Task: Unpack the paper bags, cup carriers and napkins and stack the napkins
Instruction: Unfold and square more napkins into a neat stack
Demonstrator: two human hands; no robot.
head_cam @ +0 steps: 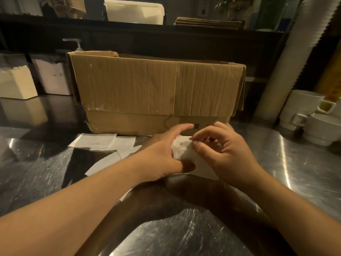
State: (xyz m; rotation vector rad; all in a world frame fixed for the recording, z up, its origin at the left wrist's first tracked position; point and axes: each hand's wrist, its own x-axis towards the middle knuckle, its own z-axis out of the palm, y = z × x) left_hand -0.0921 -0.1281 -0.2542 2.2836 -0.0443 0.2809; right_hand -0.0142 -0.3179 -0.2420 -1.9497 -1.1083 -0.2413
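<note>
A white napkin stack [186, 154] rests on the steel counter [46, 172] just in front of a brown cardboard box [156, 89]. My left hand [166, 154] wraps the stack's left end, thumb on the near side. My right hand [223, 150] pinches the top napkins at the stack's upper edge with thumb and forefinger. Loose white napkins [103, 144] lie flat and scattered on the counter to the left of the stack. What the box holds is hidden by its near wall.
White cups and bowls [310, 117] stand at the right. A tall sleeve of white cups [287, 58] leans behind them. White napkin blocks [16, 84] sit at the far left. A raised shelf with a white bin [134, 12] and brown paper bags [208, 23] runs behind the box.
</note>
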